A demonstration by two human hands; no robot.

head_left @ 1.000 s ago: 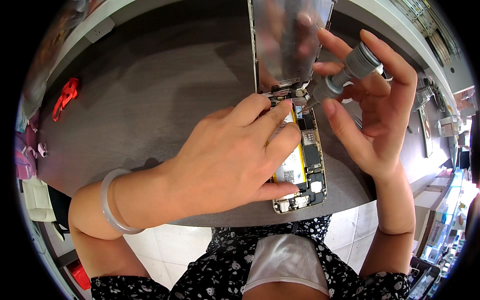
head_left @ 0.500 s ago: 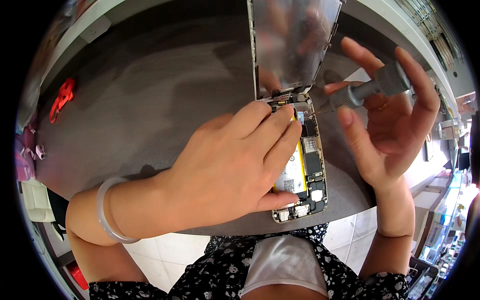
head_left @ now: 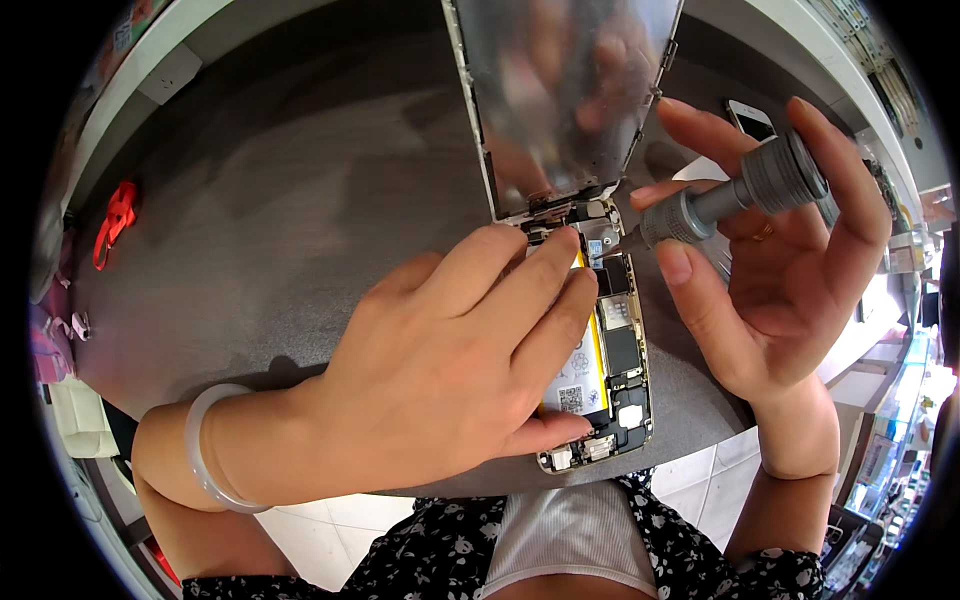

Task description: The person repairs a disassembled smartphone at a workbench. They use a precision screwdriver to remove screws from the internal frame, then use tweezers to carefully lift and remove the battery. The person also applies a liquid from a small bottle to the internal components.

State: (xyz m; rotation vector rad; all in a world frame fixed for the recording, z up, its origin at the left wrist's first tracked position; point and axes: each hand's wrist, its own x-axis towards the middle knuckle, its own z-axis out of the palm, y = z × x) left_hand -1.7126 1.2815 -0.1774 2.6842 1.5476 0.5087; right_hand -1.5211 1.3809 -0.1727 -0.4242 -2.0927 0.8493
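An opened smartphone [head_left: 612, 352] lies on the grey table [head_left: 250, 230], its battery and circuit board exposed. Its screen panel [head_left: 565, 95] stands hinged upright at the phone's far end. My left hand [head_left: 450, 365] lies flat over the phone body, fingers pressing down near the hinge. My right hand [head_left: 775, 255] holds a grey precision screwdriver [head_left: 725, 200] between thumb and fingers, its tip pointing at the top corner of the phone near the hinge. A pale bangle [head_left: 205, 450] circles my left wrist.
A red clip-like object [head_left: 115, 220] lies at the table's far left. Another phone [head_left: 750, 118] rests face up behind my right hand. Shelving with small items runs along the right edge. Tiled floor shows below the table's near edge.
My right hand has tilted the screwdriver flatter and opened its fingers wider around the handle. The left hand stays pressed on the phone.
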